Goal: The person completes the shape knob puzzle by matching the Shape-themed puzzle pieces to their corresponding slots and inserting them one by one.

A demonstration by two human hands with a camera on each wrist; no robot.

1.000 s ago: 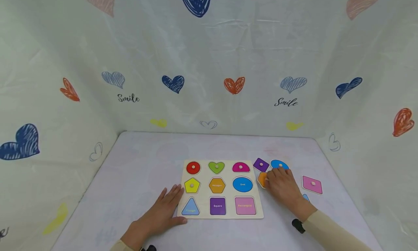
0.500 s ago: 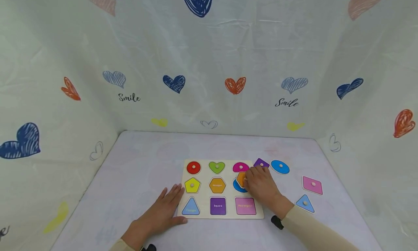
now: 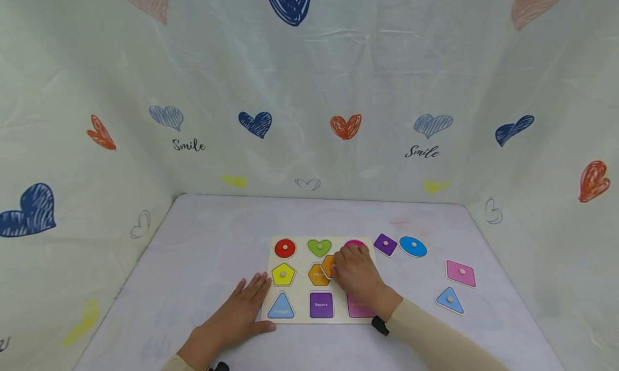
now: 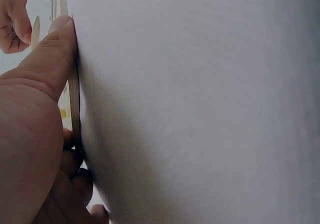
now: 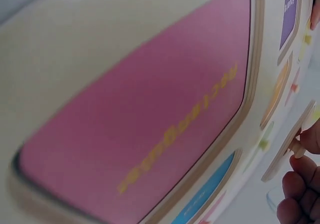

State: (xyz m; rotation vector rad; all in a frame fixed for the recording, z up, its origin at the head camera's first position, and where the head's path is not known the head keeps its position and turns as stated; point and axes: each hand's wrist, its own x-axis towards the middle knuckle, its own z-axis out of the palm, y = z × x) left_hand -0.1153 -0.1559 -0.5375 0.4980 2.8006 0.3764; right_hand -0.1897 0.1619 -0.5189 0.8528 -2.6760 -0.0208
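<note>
My right hand (image 3: 360, 277) pinches an orange hexagon puzzle piece (image 3: 326, 266) by its knob. In the head view the piece is tilted and overlaps the right part of the orange hexagon recess (image 3: 316, 276) in the cream wooden puzzle board (image 3: 302, 306). The right wrist view shows the hexagon piece (image 5: 287, 146) edge-on, its knob between thumb and finger. My left hand (image 3: 237, 317) lies flat with straight fingers at the board's left edge; in the left wrist view its thumb (image 4: 52, 54) touches that edge. Red circle (image 3: 285, 248), green heart (image 3: 319, 247) and yellow pentagon (image 3: 282, 274) pieces sit in the board.
Right of the board lie a purple square piece (image 3: 385, 245), a blue oval piece (image 3: 413, 246), a pink rectangle piece (image 3: 460, 273) and a light blue triangle piece (image 3: 450, 300). Bare recesses show for the triangle (image 3: 281, 306), square (image 3: 321, 305) and rectangle (image 3: 358, 306).
My right hand has carried the hexagon piece leftward from beside the board, across the oval recess, to the hexagon recess. The left hand has stayed in place.
</note>
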